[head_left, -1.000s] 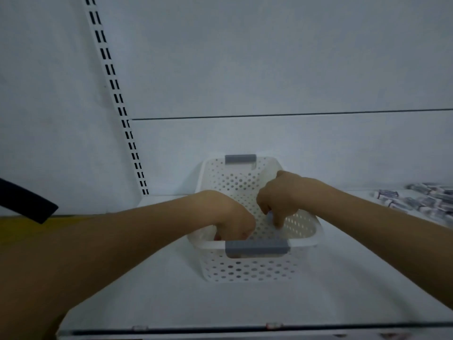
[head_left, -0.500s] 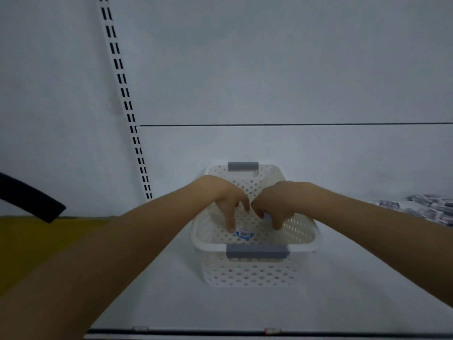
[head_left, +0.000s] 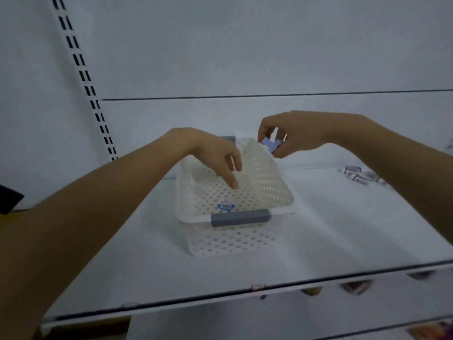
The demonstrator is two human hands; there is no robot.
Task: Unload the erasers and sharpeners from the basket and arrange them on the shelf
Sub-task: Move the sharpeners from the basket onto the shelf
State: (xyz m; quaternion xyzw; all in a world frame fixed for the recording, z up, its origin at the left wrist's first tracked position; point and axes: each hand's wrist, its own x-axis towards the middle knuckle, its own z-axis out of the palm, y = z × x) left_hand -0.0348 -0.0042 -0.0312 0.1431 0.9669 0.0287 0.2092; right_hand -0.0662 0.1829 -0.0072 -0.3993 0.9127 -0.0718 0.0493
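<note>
The white basket (head_left: 234, 192) sits on the shelf (head_left: 318, 241), and the right hand (head_left: 299, 136) holds above its far right corner, fingers pinched around a small bluish item (head_left: 270, 144) (eraser or sharpener, I cannot tell which). The left hand (head_left: 215, 153) hangs over the basket with its fingers loose and spread, grasping nothing. More small packs (head_left: 360, 176) lie on the shelf well to the basket's right.

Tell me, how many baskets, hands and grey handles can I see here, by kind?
White basket: 1
Grey basket handles: 2, the far one partly hidden
Hands: 2, left hand, right hand
Total: 5
</note>
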